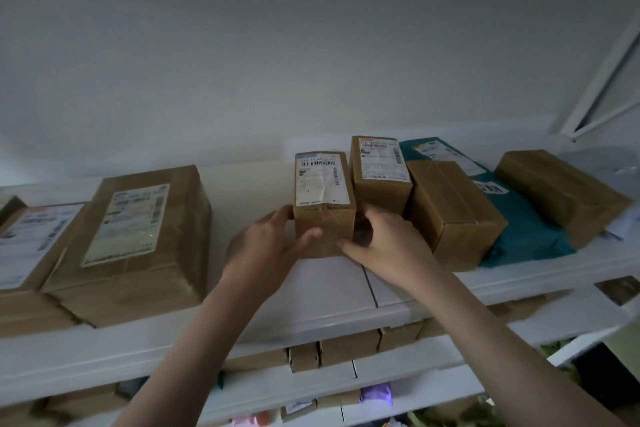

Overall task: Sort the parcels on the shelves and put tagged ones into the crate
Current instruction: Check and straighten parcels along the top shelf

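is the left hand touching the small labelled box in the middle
Touching: the head view shows the left hand on the small labelled box, fingers on its left side, thumb across its front.

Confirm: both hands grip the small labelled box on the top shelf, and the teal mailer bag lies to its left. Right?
Not quite. The head view shows the teal mailer bag lying to the right of the small labelled box, behind the plain brown boxes, not to its left. The rest holds: the left hand and right hand both grip that box on the top shelf.

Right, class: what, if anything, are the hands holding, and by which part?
Both hands hold the small labelled box on the top shelf: left hand on its left side, right hand on its right side.
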Demonstrator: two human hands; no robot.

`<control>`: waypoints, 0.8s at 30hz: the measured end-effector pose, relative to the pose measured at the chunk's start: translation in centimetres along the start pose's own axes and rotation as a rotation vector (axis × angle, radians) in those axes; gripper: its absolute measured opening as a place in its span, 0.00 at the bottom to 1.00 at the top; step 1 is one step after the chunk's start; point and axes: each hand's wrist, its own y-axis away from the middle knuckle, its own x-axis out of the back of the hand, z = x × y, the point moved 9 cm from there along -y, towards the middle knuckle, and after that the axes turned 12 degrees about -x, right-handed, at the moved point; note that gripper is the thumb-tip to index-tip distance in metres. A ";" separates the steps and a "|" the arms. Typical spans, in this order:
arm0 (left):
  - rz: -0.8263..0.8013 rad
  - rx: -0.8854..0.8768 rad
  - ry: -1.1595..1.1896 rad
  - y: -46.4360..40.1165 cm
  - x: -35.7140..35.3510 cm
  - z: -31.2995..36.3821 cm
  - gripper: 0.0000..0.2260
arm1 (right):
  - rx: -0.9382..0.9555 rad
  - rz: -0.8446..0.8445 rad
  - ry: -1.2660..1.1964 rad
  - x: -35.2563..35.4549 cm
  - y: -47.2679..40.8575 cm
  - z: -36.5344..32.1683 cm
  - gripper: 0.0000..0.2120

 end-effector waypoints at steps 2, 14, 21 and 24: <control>-0.024 -0.023 -0.013 -0.1 -0.4 0.6 0.26 | 0.025 0.023 -0.012 -0.1 -0.2 -0.2 0.20; 0.059 0.101 -0.143 10.6 2.2 7.5 0.24 | 0.251 -0.059 -0.001 0.6 9.4 -0.1 0.22; 0.030 0.170 -0.130 11.9 3.3 8.8 0.32 | 0.254 -0.135 0.006 0.3 10.3 -0.2 0.31; 0.039 0.142 -0.111 11.2 2.8 8.6 0.30 | 0.251 -0.103 0.036 0.2 10.3 -1.2 0.33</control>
